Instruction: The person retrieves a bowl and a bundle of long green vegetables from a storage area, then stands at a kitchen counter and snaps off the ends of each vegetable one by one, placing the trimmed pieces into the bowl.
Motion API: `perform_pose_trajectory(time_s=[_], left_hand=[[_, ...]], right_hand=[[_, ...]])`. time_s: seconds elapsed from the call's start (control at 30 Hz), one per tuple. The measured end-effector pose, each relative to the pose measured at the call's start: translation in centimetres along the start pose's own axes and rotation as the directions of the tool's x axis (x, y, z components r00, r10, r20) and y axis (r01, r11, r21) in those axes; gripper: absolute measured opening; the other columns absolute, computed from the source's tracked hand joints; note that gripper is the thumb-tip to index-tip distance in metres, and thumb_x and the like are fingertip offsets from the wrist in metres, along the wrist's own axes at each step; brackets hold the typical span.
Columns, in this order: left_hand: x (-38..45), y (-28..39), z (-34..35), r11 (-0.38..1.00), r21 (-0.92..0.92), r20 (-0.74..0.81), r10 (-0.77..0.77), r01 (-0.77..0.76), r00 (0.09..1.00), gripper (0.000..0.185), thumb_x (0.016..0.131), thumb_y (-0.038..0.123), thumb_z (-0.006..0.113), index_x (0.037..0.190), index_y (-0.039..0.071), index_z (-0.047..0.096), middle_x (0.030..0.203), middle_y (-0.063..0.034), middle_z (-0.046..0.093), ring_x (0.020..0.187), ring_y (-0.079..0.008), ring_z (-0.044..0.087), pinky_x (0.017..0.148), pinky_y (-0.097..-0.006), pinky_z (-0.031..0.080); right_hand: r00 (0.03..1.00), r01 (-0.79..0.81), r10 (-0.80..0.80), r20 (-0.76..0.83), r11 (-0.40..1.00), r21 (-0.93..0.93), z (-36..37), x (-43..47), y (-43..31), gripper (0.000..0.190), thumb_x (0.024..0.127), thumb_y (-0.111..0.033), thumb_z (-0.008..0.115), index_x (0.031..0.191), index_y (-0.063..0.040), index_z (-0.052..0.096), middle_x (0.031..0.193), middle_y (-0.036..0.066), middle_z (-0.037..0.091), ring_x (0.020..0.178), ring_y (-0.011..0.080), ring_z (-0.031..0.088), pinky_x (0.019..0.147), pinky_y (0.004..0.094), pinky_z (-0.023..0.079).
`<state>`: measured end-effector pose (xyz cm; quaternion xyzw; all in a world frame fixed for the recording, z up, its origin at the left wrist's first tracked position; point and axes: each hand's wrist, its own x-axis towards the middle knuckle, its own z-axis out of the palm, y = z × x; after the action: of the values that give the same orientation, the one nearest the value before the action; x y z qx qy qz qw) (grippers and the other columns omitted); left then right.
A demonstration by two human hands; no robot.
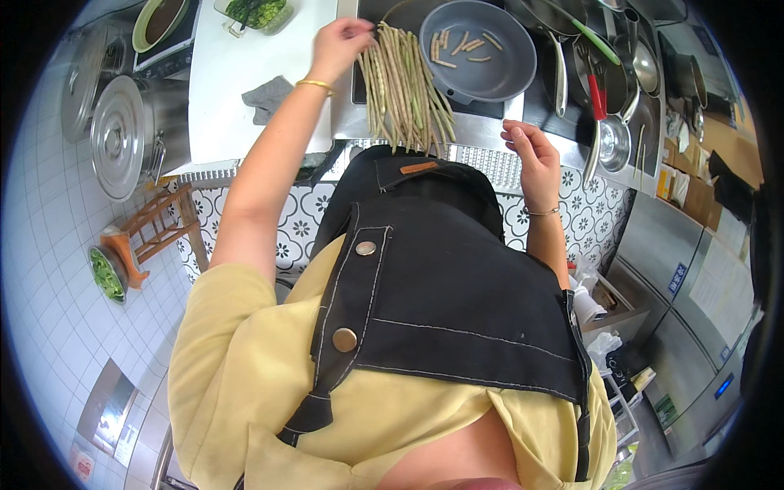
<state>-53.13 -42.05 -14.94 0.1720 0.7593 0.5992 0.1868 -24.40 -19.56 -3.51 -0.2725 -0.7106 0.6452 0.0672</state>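
My left hand (344, 48) is at the upper end of a bundle of long beans (401, 86). Its fingertips are blurred, so whether they grip a bean is unclear. The beans lie lengthwise over the counter's front edge, green and brownish-purple. Right of them sits a grey pan (487, 73) with several short bean pieces (468, 44) spread over its bottom. My right hand (536, 156) hovers in front of the pan, fingers loosely curled, with nothing visible in it.
A grey cloth (267, 100) lies on the white board (214, 79), below a glass dish of chopped greens (260, 12). On the right stand pans, a red-handled utensil (595, 98) and a metal bowl (614, 144). A lidded steel pot (116, 138) stands far left.
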Motion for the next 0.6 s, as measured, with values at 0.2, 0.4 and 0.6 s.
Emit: perform_pose_trajectory(time_s=[0.2, 0.4, 0.6], left_hand=[[0.7, 2.4, 5.0, 0.970, 0.226, -0.118, -0.067, 0.092, 0.991, 0.025, 0.082, 0.022, 0.071, 0.097, 0.002, 0.067, 0.081, -0.0087, 0.070, 0.073, -0.0152, 0.068, 0.067, -0.0271, 0.053], [-1.3, 0.8, 6.6, 0.703, 0.702, 0.030, -0.187, 0.113, 0.982, 0.032, 0.075, 0.032, 0.073, 0.080, 0.001, 0.067, 0.082, -0.0184, 0.069, 0.078, -0.0379, 0.065, 0.075, -0.0429, 0.053], [-1.6, -0.8, 7.0, 0.750, 0.647, -0.090, -0.105, 0.138, 0.990, 0.032, 0.077, 0.032, 0.072, 0.089, 0.003, 0.067, 0.091, -0.0176, 0.068, 0.088, -0.0360, 0.065, 0.080, -0.0427, 0.052]], right_hand=[[0.999, 0.047, -0.047, -0.006, 0.997, 0.054, -1.9, 0.4, -0.5, 0.023, 0.098, -0.016, 0.056, 0.109, 0.001, 0.066, 0.106, 0.006, 0.067, 0.097, 0.0139, 0.062, 0.087, 0.0276, 0.047], [1.000, 0.012, -0.014, 0.013, 0.994, 0.111, -3.1, 0.6, 0.4, 0.020, 0.095, -0.016, 0.060, 0.105, 0.001, 0.065, 0.104, 0.006, 0.067, 0.095, 0.0117, 0.059, 0.087, 0.0260, 0.045], [0.998, 0.011, -0.018, 0.054, 0.992, 0.125, -3.8, 1.1, 0.2, 0.020, 0.093, -0.016, 0.063, 0.103, 0.001, 0.066, 0.102, 0.005, 0.068, 0.093, 0.0118, 0.059, 0.086, 0.0260, 0.045]])
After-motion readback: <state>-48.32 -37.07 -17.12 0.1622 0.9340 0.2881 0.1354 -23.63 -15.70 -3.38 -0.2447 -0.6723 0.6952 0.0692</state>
